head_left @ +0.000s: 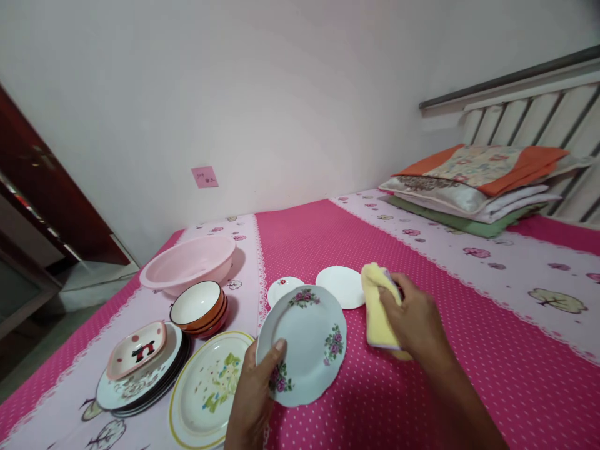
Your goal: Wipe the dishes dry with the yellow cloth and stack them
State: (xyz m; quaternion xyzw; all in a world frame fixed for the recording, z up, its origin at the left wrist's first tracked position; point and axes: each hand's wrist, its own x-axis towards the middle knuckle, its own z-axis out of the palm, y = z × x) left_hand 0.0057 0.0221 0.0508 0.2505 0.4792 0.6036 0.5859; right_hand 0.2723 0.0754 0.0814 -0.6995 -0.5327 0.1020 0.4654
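Note:
My left hand (255, 394) grips the near rim of a white plate with pink flower prints (304, 340), tilted up above the pink bedspread. A folded yellow cloth (379, 306) is held in my right hand (415, 322), just right of the plate and apart from it. Behind the floral plate lie a small white saucer with a red mark (281, 289) and a plain white plate (341, 285).
Left of my hands sit a yellow-rimmed plate (206, 390), a stack of plates topped by a square pink dish (138, 362), stacked orange bowls (199, 307) and a pink basin (187, 262). Folded bedding (473, 184) lies far right by the headboard.

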